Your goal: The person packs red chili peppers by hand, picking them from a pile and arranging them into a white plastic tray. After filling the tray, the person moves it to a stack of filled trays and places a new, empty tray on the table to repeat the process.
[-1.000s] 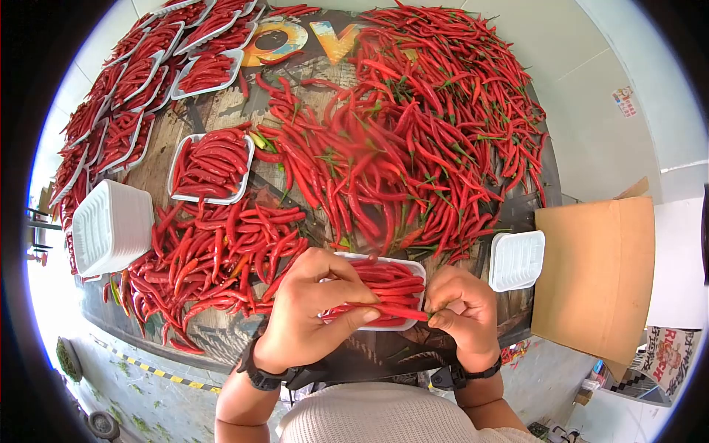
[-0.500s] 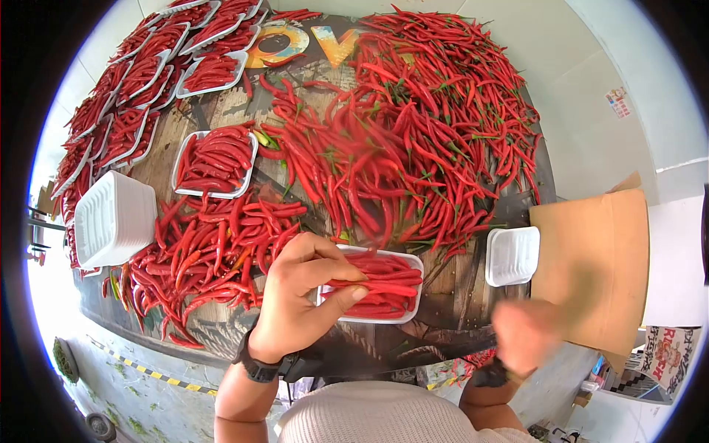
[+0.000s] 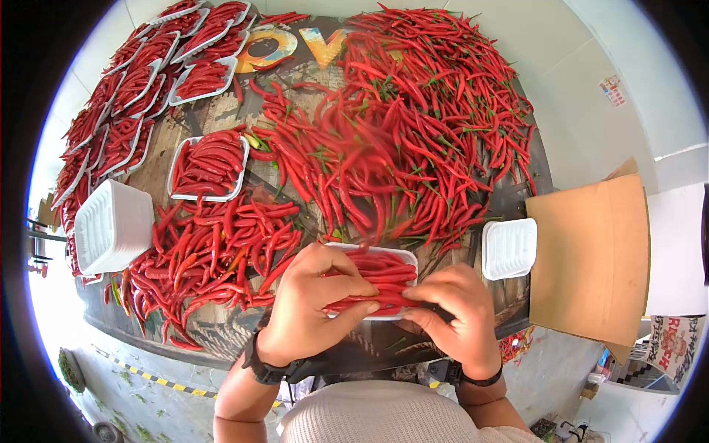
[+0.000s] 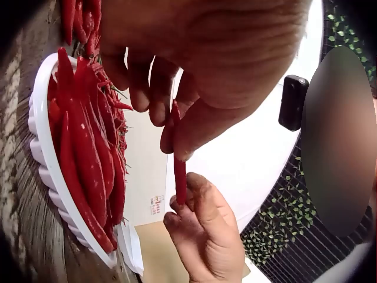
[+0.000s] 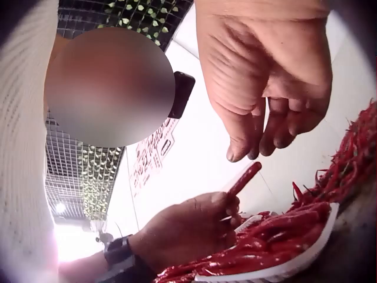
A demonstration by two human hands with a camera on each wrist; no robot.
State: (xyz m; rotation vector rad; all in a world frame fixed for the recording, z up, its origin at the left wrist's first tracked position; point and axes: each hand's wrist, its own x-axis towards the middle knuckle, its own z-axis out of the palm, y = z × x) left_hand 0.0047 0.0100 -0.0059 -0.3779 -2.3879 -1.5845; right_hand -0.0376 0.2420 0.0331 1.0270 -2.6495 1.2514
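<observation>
My left hand [image 3: 314, 292] pinches a red chili pepper [image 4: 180, 177] between thumb and forefinger, over a white tray [image 4: 50, 159] heaped with red chilies [image 4: 85, 141]. No green stem shows on the held chili's free end. My right hand [image 3: 464, 310] is at that end from the right. In the right wrist view its thumb and fingertips [image 5: 234, 154] come close together just above the chili's tip, with a small gap between. The left palm hides part of the tray in the head view.
Stemmed chilies [image 3: 443, 125] are piled at the back right, loose chilies [image 3: 214, 251] at left beside stacked white trays [image 3: 114, 229]. A filled tray [image 3: 210, 166] lies behind them. At right stand white trays [image 3: 509, 249] and a cardboard box [image 3: 587, 273].
One second ago my right fingers were on the chili's green stem end. The right hand then swung, blurred, towards the cardboard box and has returned. My left hand stayed over the tray.
</observation>
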